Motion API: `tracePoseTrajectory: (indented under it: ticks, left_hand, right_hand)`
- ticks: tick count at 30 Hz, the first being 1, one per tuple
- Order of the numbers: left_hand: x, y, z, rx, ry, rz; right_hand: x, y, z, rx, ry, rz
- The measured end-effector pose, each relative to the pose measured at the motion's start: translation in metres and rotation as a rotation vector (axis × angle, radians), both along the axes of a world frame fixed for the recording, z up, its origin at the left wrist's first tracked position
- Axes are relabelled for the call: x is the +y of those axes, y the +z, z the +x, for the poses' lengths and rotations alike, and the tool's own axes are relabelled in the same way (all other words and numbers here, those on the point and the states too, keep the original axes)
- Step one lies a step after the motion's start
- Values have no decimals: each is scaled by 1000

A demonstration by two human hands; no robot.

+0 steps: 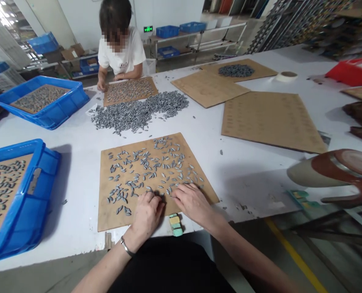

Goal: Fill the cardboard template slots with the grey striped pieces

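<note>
Lower left, a blue tray [46,195]; at centre, grey pieces [144,162] scattered over your board [107,219]. Lower centre, your left hand [148,212] curls; beside it, your right hand [193,202] bends. Whether either grips a piece, I cannot tell.

Passable rightward from the right hand [191,199] over the white tabletop [205,130], through the strip between the near board [106,219] and the flat brown board [260,118], until blocked farther right by the brown and grey mug [327,165]. Hemmed in on the left by the raised wall of the near blue bin [43,207], but open along a lane beside the near board. Barred low ahead by a heap of grey pieces [138,112], and between both wrists by a small green-and-yellow block [175,224].
</note>
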State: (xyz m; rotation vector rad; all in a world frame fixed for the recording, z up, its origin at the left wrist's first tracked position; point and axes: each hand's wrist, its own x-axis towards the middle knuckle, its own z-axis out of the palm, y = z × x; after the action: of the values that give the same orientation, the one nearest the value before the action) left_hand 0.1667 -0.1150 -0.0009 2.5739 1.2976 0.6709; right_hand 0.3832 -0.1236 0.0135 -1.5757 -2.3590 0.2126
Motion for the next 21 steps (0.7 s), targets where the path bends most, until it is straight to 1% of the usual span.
tracePoseTrajectory:
  ticks: [3, 5, 8, 10, 12, 15, 18, 21]
  left_hand:
    - [0, -6, 6, 16, 59, 5]
    - [0, -9, 9, 34, 75, 10]
    - [-1, -9, 13, 58, 79, 13]
    - [-1, -8, 15, 92, 79, 18]
    - [-1, -6, 17, 135, 69, 23]
    - [1, -4, 19, 161, 32, 26]
    - [0, -4, 20, 140, 4, 32]
    - [-3, -4, 21, 119, 5, 41]
  right_hand:
    - [-5, -2, 1, -57, 23, 69]
    - [-9, -4, 2, -92, 33, 104]
    - [-13, -5, 7, -100, 77, 83]
    - [-10, -3, 12, -58, 103, 41]
    - [-4, 0, 16, 2, 70, 16]
    - [8, 4, 17, 51, -39, -9]
    - [17, 6, 10, 32, -78, -63]
    - [21, 7, 0, -21, -100, -101]
